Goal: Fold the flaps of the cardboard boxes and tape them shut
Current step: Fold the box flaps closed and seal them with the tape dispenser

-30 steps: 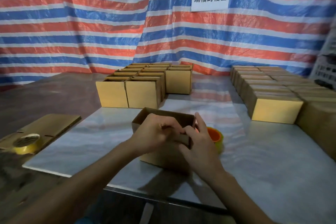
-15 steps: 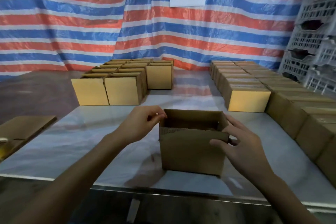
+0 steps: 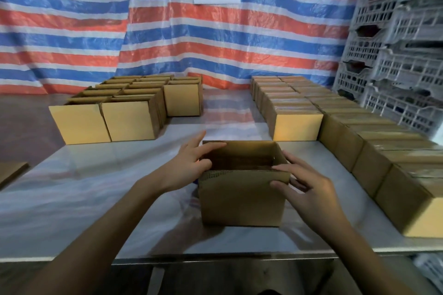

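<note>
Cardboard box [image 3: 239,199]: open-topped, upright, sitting on the table [image 3: 96,187] near its front edge, right between both hands.
Left hand [image 3: 189,165]: gripping the box's left rim, fingers reaching over the far corner, thumb dipping inside.
Right hand [image 3: 309,189]: pinching the near right corner, thumb on the front face, forefinger over the rim.
Open boxes [image 3: 129,122]: clustered back left.
Closed boxes [image 3: 297,124]: rows along the right.
</note>
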